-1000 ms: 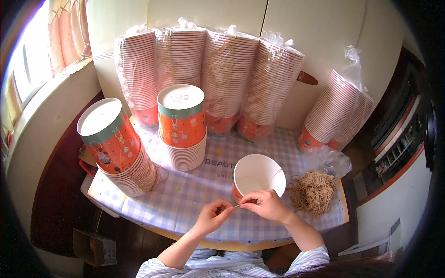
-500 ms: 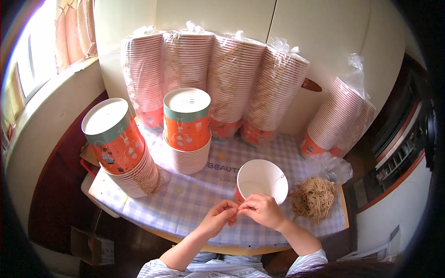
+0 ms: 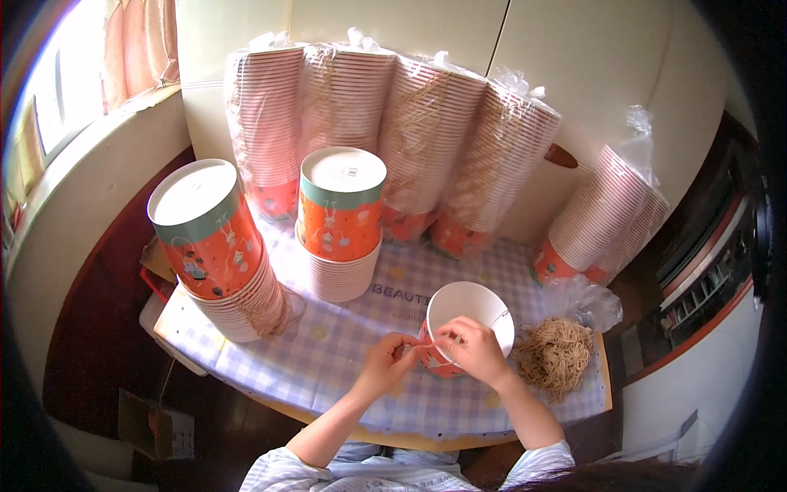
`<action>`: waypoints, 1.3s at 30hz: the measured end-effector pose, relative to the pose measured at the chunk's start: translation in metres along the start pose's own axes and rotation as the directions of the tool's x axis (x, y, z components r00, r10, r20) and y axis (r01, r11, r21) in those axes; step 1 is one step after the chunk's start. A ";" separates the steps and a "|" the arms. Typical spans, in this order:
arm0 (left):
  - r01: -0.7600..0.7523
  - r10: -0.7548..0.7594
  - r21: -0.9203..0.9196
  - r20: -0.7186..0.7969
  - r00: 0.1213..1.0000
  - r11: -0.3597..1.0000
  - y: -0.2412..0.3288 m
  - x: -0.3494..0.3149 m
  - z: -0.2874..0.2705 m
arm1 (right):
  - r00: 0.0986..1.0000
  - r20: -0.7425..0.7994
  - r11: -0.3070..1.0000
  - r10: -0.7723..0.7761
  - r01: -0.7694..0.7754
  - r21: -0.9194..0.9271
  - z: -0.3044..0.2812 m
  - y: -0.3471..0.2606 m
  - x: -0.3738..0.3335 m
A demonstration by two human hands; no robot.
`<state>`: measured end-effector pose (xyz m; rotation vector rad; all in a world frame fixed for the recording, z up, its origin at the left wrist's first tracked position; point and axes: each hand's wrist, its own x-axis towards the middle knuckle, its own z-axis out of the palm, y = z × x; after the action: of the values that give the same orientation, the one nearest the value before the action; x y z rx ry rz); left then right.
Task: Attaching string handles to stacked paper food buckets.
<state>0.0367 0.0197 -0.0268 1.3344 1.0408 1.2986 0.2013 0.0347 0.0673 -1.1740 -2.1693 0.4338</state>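
lower centre: left hand (image 3: 388,362) pinching, thumb to forefinger, apparently on thin pale cord (image 3: 443,362); judged light, soft, limp, best held near its ends. just right: paper bucket (image 3: 459,300), upright, mouth open; likely light, stiff-walled but dentable, so hold by rim. white inside, orange outside. right hand (image 3: 475,348) over near rim, fingertips pinched, seemingly on same cord. farther right: tangled tan bundle (image 3: 557,354) on tabletop (image 3: 593,398).
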 end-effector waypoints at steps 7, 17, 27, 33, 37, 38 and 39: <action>-0.098 0.127 0.172 -0.172 0.977 0.980 0.007 0.009 0.014 | 0.961 0.160 0.957 0.227 -0.250 0.145 0.005 0.023 0.004; -0.130 0.175 0.230 -0.184 0.967 0.964 0.008 0.011 0.013 | 0.931 0.213 0.928 0.297 -0.334 0.165 0.009 0.028 0.005; -0.139 0.187 0.260 -0.167 0.968 0.955 0.002 0.012 0.016 | 0.932 0.235 0.933 0.277 -0.319 0.167 0.011 0.030 0.005; -0.119 0.166 0.282 -0.147 0.975 0.952 0.008 0.013 0.019 | 0.935 0.232 0.937 0.269 -0.310 0.163 0.008 0.027 0.003; -0.090 0.134 0.311 -0.126 0.983 0.946 0.008 0.013 0.018 | 0.941 0.235 0.944 0.244 -0.286 0.165 0.008 0.025 0.005; -0.085 0.132 0.334 -0.122 0.984 0.939 0.010 0.012 0.019 | 0.935 0.251 0.944 0.249 -0.292 0.151 0.008 0.026 0.005; -0.080 0.130 0.357 -0.119 0.984 0.931 0.011 0.013 0.019 | 0.930 0.266 0.944 0.255 -0.299 0.137 0.008 0.027 0.005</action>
<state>0.0557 0.0289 -0.0133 1.6006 1.3640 1.3446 0.2104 0.0539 0.0486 -1.3934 -2.1173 0.9195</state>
